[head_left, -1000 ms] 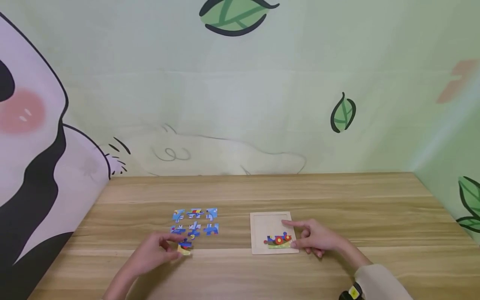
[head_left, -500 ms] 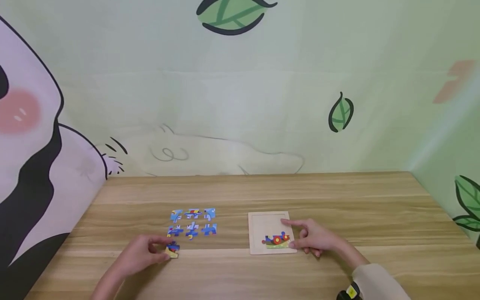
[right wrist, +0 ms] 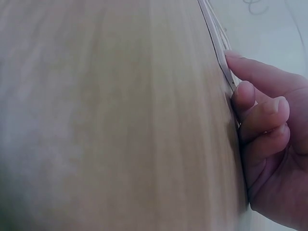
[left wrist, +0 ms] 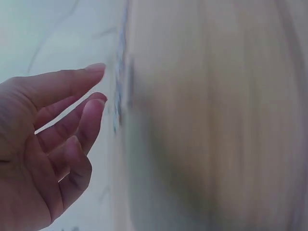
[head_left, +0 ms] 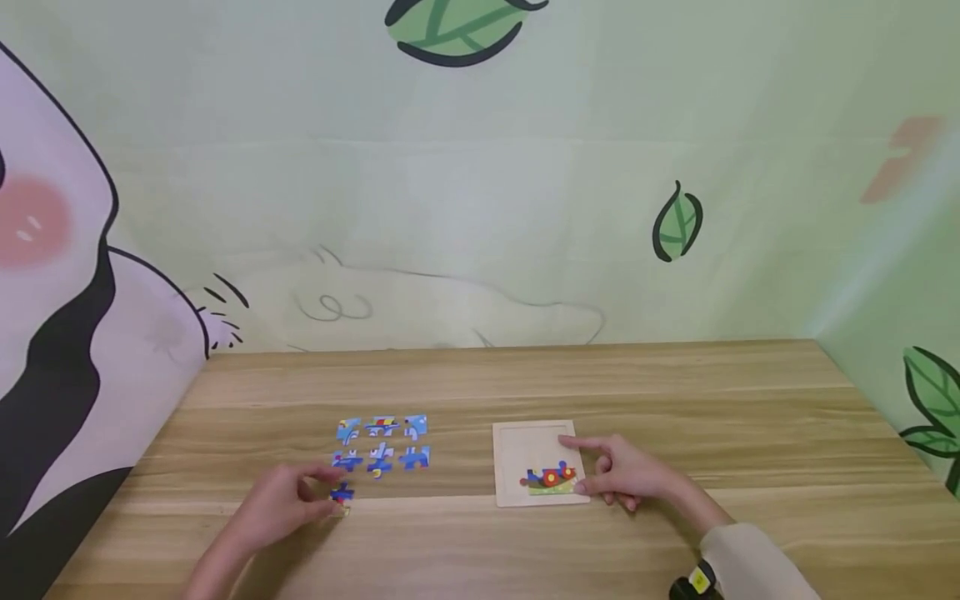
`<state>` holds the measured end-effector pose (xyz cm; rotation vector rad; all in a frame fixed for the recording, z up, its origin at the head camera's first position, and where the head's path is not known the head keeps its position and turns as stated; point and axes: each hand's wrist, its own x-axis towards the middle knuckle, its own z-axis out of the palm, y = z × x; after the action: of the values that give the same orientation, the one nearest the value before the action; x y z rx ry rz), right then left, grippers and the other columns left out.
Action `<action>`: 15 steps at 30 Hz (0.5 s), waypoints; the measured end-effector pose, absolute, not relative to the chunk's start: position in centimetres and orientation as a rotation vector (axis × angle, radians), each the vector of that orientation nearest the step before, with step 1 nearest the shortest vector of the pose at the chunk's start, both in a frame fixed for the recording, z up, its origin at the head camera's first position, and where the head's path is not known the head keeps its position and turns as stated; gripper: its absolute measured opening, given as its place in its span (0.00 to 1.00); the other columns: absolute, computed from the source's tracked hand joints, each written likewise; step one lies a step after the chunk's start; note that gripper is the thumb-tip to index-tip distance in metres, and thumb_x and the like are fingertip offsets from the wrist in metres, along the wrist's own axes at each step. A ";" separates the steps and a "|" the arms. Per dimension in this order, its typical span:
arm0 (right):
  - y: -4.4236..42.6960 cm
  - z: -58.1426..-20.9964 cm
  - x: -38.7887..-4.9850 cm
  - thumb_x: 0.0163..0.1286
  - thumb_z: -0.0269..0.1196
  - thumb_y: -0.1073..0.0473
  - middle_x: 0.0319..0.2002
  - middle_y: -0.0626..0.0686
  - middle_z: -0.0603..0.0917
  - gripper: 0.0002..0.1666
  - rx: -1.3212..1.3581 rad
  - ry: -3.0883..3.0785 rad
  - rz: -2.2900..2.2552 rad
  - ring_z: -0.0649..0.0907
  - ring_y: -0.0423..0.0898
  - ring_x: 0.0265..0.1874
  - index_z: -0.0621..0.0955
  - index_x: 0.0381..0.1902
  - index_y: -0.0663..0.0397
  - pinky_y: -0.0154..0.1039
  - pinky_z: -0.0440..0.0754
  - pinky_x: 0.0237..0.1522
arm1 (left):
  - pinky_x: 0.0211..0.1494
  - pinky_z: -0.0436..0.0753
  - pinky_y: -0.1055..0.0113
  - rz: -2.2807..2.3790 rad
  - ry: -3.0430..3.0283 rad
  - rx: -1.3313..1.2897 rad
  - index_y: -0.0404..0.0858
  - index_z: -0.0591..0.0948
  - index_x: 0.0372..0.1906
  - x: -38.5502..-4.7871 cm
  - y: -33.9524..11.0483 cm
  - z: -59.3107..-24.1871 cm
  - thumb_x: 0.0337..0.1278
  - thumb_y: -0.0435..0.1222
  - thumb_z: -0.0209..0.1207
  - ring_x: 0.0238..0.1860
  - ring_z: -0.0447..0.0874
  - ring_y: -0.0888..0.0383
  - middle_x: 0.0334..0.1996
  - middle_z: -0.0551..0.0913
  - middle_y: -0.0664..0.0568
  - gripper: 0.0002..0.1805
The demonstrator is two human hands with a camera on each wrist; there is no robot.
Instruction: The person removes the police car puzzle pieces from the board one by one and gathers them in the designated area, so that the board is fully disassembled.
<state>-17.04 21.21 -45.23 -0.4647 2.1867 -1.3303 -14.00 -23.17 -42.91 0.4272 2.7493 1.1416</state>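
In the head view my left hand is low over the table, thumb and index finger beside a blue, red and yellow jigsaw piece. The piece lies on the table. In the left wrist view the left fingers are loosely bent with a gap to the table; the thumb is hidden there. My right hand rests on the right side of a square wooden puzzle board, index finger straight and thumb pressing near the bottom corner. Joined pieces with red wheels lie in the board's lower right.
Several loose blue jigsaw pieces lie in two rows left of the board, just beyond my left hand. The wooden table meets a wall cloth printed with leaves and a panda.
My left hand has moved left with the piece, from below the middle column to below the left one, and set it down there. The right hand stays on the board.
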 end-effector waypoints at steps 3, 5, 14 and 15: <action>21.2 -45.1 -17.0 0.55 0.67 0.56 0.11 0.48 0.70 0.43 -0.469 2.187 -1.328 0.66 0.35 0.04 0.62 0.66 0.53 0.28 0.66 0.07 | 0.23 0.75 0.72 1.190 2.744 0.474 0.32 0.80 0.42 -14.0 -21.2 -42.4 0.42 0.34 0.67 0.24 0.75 0.66 0.33 0.82 0.47 0.18; 21.1 -45.1 -17.0 0.54 0.67 0.56 0.11 0.48 0.70 0.43 -0.471 2.185 -1.329 0.66 0.35 0.04 0.62 0.66 0.52 0.28 0.65 0.07 | 0.25 0.76 0.72 1.217 2.735 0.511 0.32 0.81 0.41 -14.1 -19.6 -42.1 0.42 0.34 0.67 0.25 0.75 0.65 0.32 0.81 0.48 0.17; 21.3 -45.1 -17.1 0.54 0.67 0.57 0.11 0.47 0.70 0.43 -0.470 2.193 -1.324 0.66 0.35 0.04 0.63 0.66 0.53 0.28 0.65 0.07 | 0.28 0.76 0.72 1.258 2.651 0.689 0.33 0.81 0.41 -15.7 -11.9 -42.3 0.42 0.32 0.66 0.27 0.75 0.62 0.33 0.81 0.48 0.16; 21.3 -45.1 -17.1 0.54 0.67 0.57 0.11 0.47 0.70 0.43 -0.468 2.193 -1.325 0.66 0.35 0.04 0.63 0.66 0.54 0.28 0.66 0.07 | 0.28 0.76 0.72 1.248 2.636 0.704 0.33 0.80 0.41 -15.8 -11.2 -42.4 0.42 0.31 0.66 0.27 0.76 0.62 0.33 0.81 0.48 0.16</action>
<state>-17.06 21.31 -45.14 -0.4680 2.1926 -1.3246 -15.79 -11.16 -42.38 0.7038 2.6364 1.2479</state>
